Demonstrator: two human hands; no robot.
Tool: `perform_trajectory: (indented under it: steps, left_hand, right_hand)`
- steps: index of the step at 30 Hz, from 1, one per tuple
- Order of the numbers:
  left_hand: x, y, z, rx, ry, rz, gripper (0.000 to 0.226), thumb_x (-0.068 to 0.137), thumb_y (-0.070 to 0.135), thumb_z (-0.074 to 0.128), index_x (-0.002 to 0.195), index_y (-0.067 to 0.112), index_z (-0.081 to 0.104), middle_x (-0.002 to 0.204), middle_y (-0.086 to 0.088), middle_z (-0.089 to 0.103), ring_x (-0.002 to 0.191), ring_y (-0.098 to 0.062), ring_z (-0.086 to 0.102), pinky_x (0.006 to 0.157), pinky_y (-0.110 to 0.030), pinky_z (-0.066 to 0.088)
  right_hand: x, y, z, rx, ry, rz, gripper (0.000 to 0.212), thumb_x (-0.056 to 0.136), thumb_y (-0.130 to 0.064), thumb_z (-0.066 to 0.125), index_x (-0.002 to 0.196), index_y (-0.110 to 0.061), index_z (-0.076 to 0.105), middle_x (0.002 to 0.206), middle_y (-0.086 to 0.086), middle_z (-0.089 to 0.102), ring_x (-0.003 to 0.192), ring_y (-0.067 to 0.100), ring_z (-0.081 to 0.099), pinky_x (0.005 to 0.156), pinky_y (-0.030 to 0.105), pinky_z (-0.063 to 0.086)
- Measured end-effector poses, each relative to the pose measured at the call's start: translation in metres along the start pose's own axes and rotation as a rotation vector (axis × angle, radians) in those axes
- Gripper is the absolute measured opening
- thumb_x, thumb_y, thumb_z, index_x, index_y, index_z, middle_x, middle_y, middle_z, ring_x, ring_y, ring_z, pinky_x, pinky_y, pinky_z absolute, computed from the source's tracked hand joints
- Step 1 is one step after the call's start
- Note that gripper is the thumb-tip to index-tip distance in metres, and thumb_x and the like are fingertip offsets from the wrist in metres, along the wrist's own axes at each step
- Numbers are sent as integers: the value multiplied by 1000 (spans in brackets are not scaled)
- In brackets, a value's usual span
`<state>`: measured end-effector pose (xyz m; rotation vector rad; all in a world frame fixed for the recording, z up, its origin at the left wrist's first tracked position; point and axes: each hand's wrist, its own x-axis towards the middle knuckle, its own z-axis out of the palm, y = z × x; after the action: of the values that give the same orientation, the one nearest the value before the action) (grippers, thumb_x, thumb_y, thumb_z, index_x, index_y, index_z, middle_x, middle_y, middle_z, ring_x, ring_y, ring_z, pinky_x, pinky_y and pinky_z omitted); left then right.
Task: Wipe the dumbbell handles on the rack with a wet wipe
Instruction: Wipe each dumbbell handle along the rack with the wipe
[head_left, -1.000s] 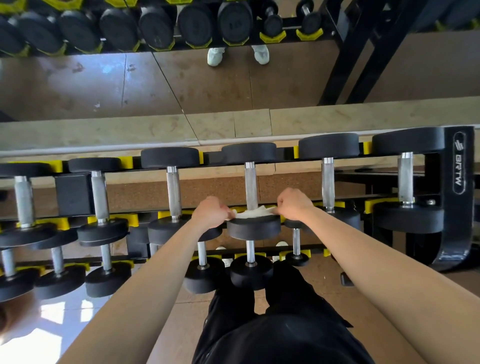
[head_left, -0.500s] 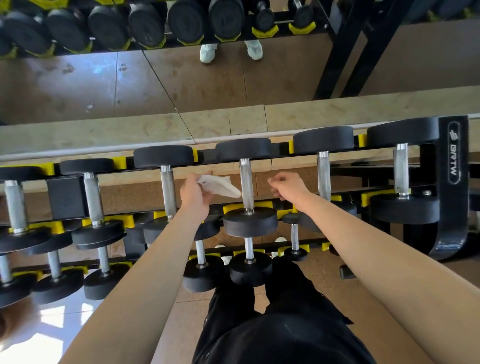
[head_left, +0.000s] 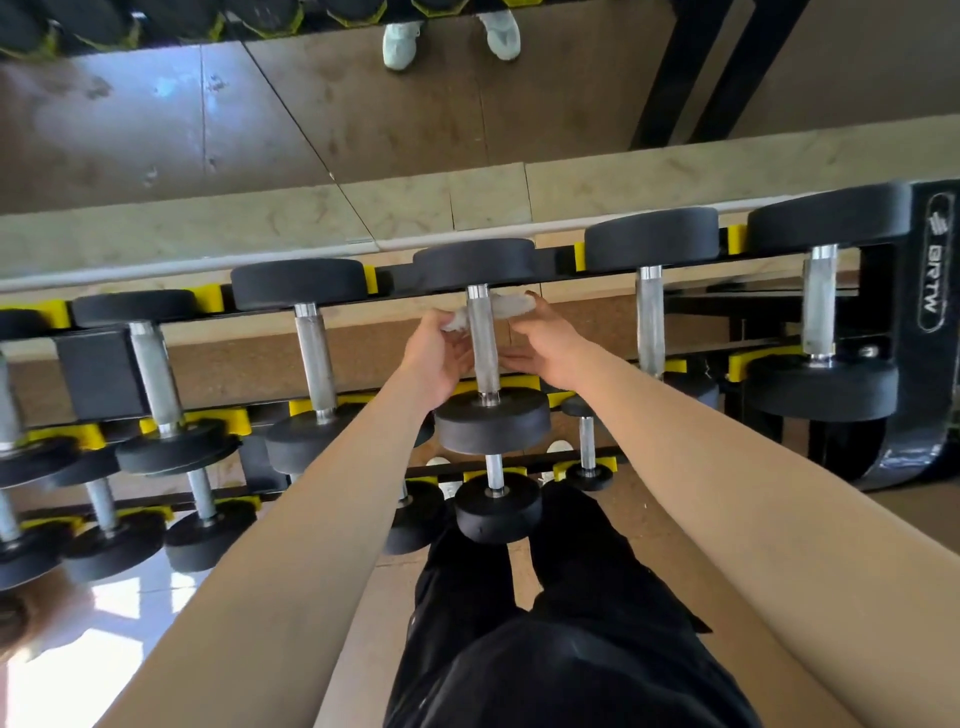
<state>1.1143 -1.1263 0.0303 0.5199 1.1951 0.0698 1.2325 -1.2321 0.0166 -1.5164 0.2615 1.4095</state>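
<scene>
Left hand (head_left: 439, 358) and right hand (head_left: 553, 345) flank the middle dumbbell handle (head_left: 482, 343) on the rack (head_left: 906, 374), each pinching one end of the wet wipe (head_left: 506, 307), which passes under the handle near its far end. The handle's long axis runs away from the person, so the stroke probably draws back toward the near weight.

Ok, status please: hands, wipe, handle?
Left hand and right hand each hold a wipe end. Wipe looped behind middle handle, near top. Nothing blocking.
</scene>
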Motion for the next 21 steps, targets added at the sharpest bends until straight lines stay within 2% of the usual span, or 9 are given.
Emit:
perform_trajectory:
  steps: [2, 4, 6, 11, 15, 17, 19, 21]
  left_hand:
    - [2, 1, 0, 37, 13, 14, 39, 100, 31, 48, 131, 9, 57, 126, -16, 68, 115, -30, 66, 101, -43, 51]
    - [3, 4, 1, 29, 73, 71, 31, 102, 27, 54, 126, 9, 61, 118, -14, 71, 108, -28, 70, 92, -39, 57]
    - [5, 6, -2, -46, 140, 130, 28, 101, 24, 58, 125, 9, 62, 113, -12, 74, 101, -25, 74, 90, -39, 59]
    - [2, 12, -8, -247, 201, 158, 26, 101, 19, 59, 125, 10, 60, 106, -9, 76, 92, -20, 76, 95, -40, 58]
    - [2, 6, 7, -37, 152, 174, 22, 99, 18, 62, 118, 8, 61, 110, -11, 74, 97, -23, 75, 88, -38, 60]
    - [3, 4, 14, 22, 145, 165, 21, 100, 15, 61, 119, 6, 61, 110, -12, 73, 98, -26, 74, 86, -38, 61]
    - [2, 4, 13, -8, 175, 172, 19, 99, 12, 62, 116, 4, 60, 109, -13, 73, 100, -27, 73, 87, -38, 61]
    - [-3, 6, 2, -107, 211, 182, 19, 97, 9, 64, 115, 4, 60, 110, -14, 73, 97, -25, 75, 88, -38, 61]
  right_hand:
    - [5, 0, 6, 16, 69, -7, 31, 98, -15, 61, 129, -17, 60, 122, 12, 69, 109, 35, 69, 93, 46, 57]
    - [7, -2, 12, 66, 152, -35, 26, 94, -18, 66, 118, -9, 67, 110, 14, 74, 105, 33, 71, 92, 44, 58]
    - [1, -9, 21, 121, 131, -50, 26, 94, -19, 67, 116, -6, 67, 110, 16, 74, 100, 30, 72, 92, 42, 58]
    - [-1, -18, 37, 134, 99, -3, 31, 97, -28, 62, 121, -8, 65, 115, 14, 72, 109, 32, 67, 97, 44, 53]
    - [-12, -19, 16, 258, 198, -17, 11, 96, -17, 64, 105, -13, 66, 109, 9, 74, 102, 22, 72, 95, 37, 56]
    - [-15, -15, 0, 349, 245, -40, 10, 97, -14, 63, 106, -19, 64, 109, 5, 74, 99, 17, 73, 93, 34, 56]
    - [-18, -10, -2, 387, 260, -68, 15, 96, -13, 64, 108, -22, 64, 112, 4, 73, 98, 15, 73, 94, 33, 56]
    - [-18, -8, 10, 381, 226, -69, 17, 95, -12, 65, 111, -18, 67, 112, 7, 74, 98, 18, 74, 91, 32, 58]
